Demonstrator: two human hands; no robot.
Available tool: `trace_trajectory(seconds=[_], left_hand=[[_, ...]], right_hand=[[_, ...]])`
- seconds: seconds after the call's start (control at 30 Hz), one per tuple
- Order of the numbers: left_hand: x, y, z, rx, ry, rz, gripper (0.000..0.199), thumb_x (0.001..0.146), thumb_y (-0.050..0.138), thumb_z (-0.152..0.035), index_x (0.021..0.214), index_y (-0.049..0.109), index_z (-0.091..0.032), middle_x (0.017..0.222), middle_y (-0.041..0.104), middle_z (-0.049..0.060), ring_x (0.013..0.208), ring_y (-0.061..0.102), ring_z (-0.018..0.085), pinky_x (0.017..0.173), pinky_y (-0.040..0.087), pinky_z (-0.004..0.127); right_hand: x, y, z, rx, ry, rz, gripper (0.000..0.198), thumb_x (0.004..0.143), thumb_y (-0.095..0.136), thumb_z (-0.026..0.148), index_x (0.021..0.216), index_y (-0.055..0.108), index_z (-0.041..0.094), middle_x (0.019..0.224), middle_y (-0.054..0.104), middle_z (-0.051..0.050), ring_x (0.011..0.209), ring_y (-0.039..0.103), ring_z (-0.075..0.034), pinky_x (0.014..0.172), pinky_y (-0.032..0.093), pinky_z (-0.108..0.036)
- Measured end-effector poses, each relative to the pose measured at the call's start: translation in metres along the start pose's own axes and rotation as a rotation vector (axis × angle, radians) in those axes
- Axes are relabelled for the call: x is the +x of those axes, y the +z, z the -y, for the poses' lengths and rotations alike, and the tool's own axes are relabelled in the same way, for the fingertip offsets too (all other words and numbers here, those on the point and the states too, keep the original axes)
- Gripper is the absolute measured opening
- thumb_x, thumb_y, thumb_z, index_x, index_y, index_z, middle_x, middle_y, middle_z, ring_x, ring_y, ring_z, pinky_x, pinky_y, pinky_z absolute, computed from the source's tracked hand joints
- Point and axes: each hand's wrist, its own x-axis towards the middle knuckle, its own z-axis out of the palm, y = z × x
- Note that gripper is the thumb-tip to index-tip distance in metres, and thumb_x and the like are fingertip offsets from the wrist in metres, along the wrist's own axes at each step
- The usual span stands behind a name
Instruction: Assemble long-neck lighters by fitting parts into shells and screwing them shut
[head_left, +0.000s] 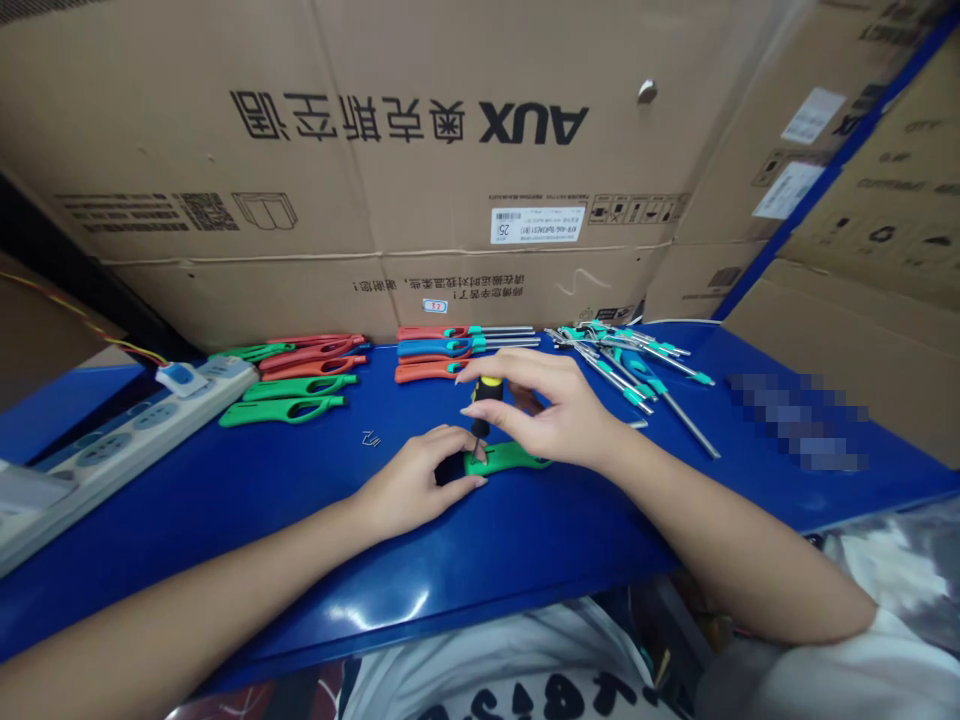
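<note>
Green handle (516,458) pinched at one end by left hand (412,478); screwdriver (489,392) gripped by right hand (553,408). Handle judged light, stiff, slick; best held by edges.

The place looks like a small assembly workshop, its glossy blue tabletop (300,560) walled in by a printed brown cardboard sheet (450,215). Red and green plastic handles (270,388) lie in a row, with a heap of slim silver metal tubes with teal fittings (615,378), a black-and-yellow screwdriver (489,392) and a long white power strip (135,440).
</note>
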Motion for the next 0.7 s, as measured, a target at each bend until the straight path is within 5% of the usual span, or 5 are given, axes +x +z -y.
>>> trace_trajectory(seconds=[0.17, 0.37, 0.57, 0.7], left_hand=[[-0.001, 0.002, 0.000, 0.050, -0.037, -0.015, 0.014, 0.088, 0.071, -0.025, 0.100, 0.066, -0.020, 0.106, 0.073, 0.005, 0.099, 0.069, 0.024, 0.090, 0.055, 0.036], [0.000, -0.001, -0.004, 0.084, -0.073, 0.026, 0.016, 0.087, 0.070, -0.023, 0.103, 0.064, -0.021, 0.104, 0.073, 0.003, 0.096, 0.069, 0.022, 0.087, 0.055, 0.033], [0.000, -0.029, -0.011, 0.241, -0.137, 0.167, 0.037, 0.086, 0.065, -0.017, 0.122, 0.060, -0.025, 0.123, 0.068, 0.005, 0.112, 0.065, 0.024, 0.099, 0.052, 0.038], [0.002, -0.036, -0.012, 0.390, -0.163, 0.205, 0.036, 0.088, 0.061, -0.017, 0.123, 0.060, -0.025, 0.121, 0.067, 0.007, 0.111, 0.064, 0.027, 0.098, 0.053, 0.043]], right_hand=[[-0.001, 0.004, 0.009, -0.244, -0.098, -0.001, 0.027, 0.097, 0.061, 0.038, 0.112, 0.069, 0.018, 0.100, 0.076, -0.007, 0.087, 0.071, -0.017, 0.076, 0.055, -0.027], [-0.003, 0.008, 0.009, -0.344, -0.021, -0.048, 0.027, 0.099, 0.058, 0.038, 0.111, 0.066, 0.015, 0.106, 0.076, -0.009, 0.091, 0.072, -0.017, 0.075, 0.053, -0.026], [0.006, -0.039, -0.015, -0.410, 0.094, -0.351, 0.023, 0.096, 0.061, 0.040, 0.104, 0.065, 0.019, 0.089, 0.073, -0.002, 0.061, 0.062, -0.011, 0.065, 0.049, -0.025], [-0.003, -0.073, -0.058, -0.706, 0.139, -0.274, 0.022, 0.095, 0.063, 0.036, 0.107, 0.065, 0.018, 0.097, 0.074, -0.008, 0.073, 0.067, -0.018, 0.071, 0.050, -0.029]])
